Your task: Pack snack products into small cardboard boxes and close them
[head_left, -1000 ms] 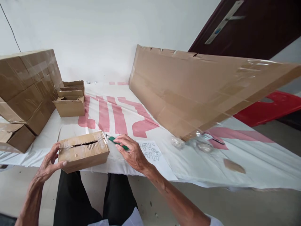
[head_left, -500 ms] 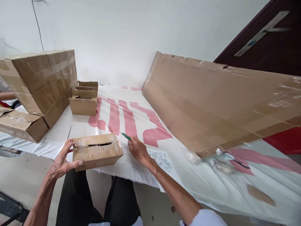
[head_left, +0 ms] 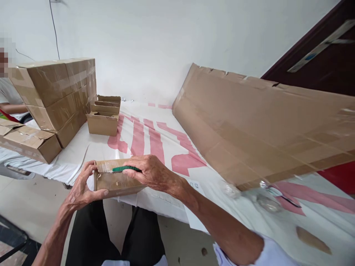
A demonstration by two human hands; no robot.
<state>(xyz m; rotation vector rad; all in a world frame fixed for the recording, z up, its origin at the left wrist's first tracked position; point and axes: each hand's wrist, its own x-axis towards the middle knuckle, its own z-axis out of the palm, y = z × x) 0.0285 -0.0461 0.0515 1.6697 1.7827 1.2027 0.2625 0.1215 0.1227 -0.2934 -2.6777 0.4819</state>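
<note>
A small taped cardboard box [head_left: 116, 181] sits at the near edge of the cloth-covered table [head_left: 155, 147]. My left hand [head_left: 83, 186] grips its left end, fingers curled round the corner. My right hand [head_left: 151, 173] lies over the top of the box, closed on a green-handled knife [head_left: 126, 169]. The knife lies flat along the box's top, its tip pointing left toward my left hand. The slit in the box's taped top is hidden under my right hand.
Large taped cartons [head_left: 57, 96] are stacked at the left, with a smaller one [head_left: 27, 143] in front. Open small boxes [head_left: 104, 116] stand behind. A big flattened cardboard sheet [head_left: 263, 125] leans at the right. Another person's arm [head_left: 12, 108] shows at far left.
My right hand picked the green knife up off the cloth and brought it left onto the top of the box. My left hand kept its hold on the box's left end.
</note>
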